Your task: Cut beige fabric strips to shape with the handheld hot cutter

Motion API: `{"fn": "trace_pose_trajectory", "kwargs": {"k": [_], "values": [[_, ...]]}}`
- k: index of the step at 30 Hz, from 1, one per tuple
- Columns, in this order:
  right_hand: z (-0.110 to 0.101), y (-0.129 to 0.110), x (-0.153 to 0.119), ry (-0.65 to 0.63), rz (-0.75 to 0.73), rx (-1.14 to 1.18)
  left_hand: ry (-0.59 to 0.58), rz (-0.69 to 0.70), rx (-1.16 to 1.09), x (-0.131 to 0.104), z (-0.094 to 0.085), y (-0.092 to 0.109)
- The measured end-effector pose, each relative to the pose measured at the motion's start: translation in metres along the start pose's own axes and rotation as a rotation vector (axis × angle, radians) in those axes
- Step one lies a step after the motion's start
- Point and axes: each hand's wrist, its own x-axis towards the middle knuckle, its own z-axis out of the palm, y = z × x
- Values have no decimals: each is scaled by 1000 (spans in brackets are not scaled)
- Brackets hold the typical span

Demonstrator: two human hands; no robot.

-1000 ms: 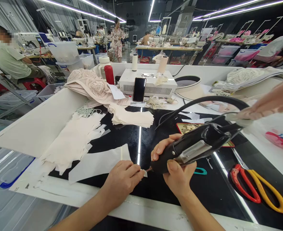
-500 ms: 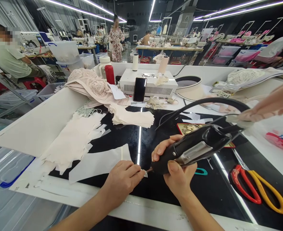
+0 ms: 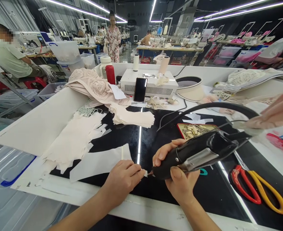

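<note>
My left hand [image 3: 125,179] rests low over the table with its fingers pinched. A small pale fabric piece [image 3: 145,173] pokes out from its fingertips. My right hand [image 3: 180,179] wraps around a black corded hand tool [image 3: 187,157] with a metal clip along its side. The tool's thin metal tip [image 3: 150,173] points left at the small piece; whether they touch I cannot tell. Beside my left hand lies a flat white fabric panel [image 3: 95,165] with a cream strip [image 3: 122,151] across it, partly hidden by that hand.
Stacked cream pieces [image 3: 71,138] lie left, another stack [image 3: 133,117] behind. A tray [image 3: 194,130] holds small parts. Red-and-yellow scissors [image 3: 257,184] lie right. A phone [image 3: 140,89] leans on a white box [image 3: 160,85]. A blurred pinkish shape [image 3: 276,112] covers the tool's rear cable.
My right hand and the tool have shifted slightly right, the tool's rear end also sinking a little. More of the parts tray shows. My left hand has stayed nearly in place.
</note>
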Motion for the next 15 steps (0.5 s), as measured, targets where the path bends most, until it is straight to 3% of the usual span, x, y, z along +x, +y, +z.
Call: {"fn": "trace_pose_trajectory", "kwargs": {"k": [15], "values": [[-3, 0, -1, -8, -14, -4, 16, -42, -36, -11, -13, -23]]}}
